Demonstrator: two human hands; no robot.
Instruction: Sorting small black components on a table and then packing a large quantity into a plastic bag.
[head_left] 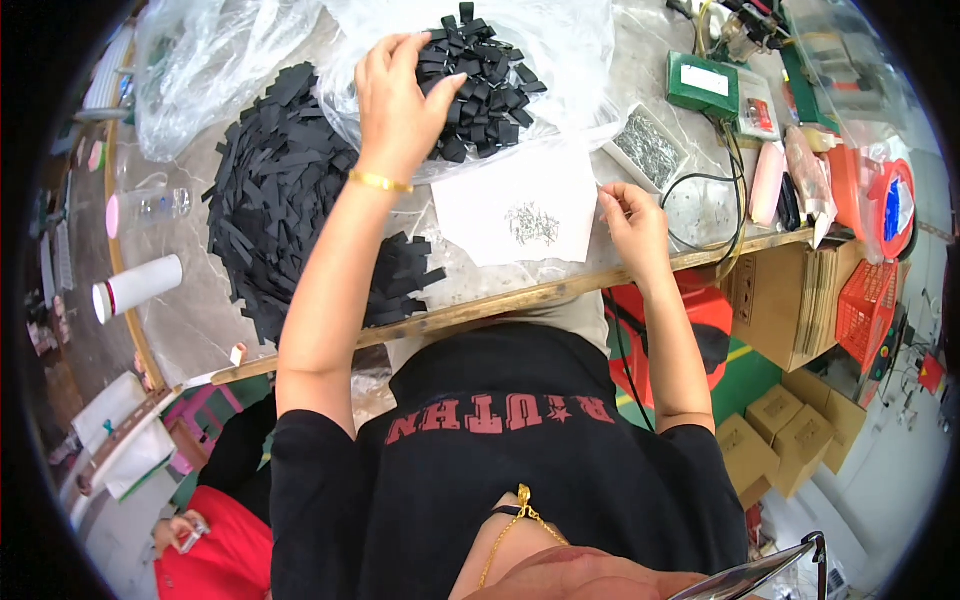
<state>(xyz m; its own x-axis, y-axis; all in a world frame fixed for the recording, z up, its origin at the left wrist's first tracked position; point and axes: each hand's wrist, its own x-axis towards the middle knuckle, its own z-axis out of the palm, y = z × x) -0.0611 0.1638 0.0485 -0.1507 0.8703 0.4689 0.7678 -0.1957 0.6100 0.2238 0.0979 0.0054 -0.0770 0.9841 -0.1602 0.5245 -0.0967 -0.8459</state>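
Observation:
My left hand point(402, 105) rests at the near-left edge of a heap of folded black fabric loops point(485, 95), thumb and fingers apart. The loops lie on a clear plastic bag point(570, 60). My right hand point(637, 232) is closed in a pinch by the right edge of a white paper sheet point(465, 215); whatever its fingertips hold is too small to make out. On the sheet lies a scatter of small thin metal pieces point(532, 224). Left of my left forearm spreads a large pile of flat black fabric strips point(275, 180).
A white tray point(612, 148) of similar metal pieces sits beyond my right hand. Farther right are a green box point(702, 85), a looping black cable point(738, 190) and a red container point(890, 215). A white roll point(140, 287) lies at left. The table's wooden edge point(480, 303) runs before me.

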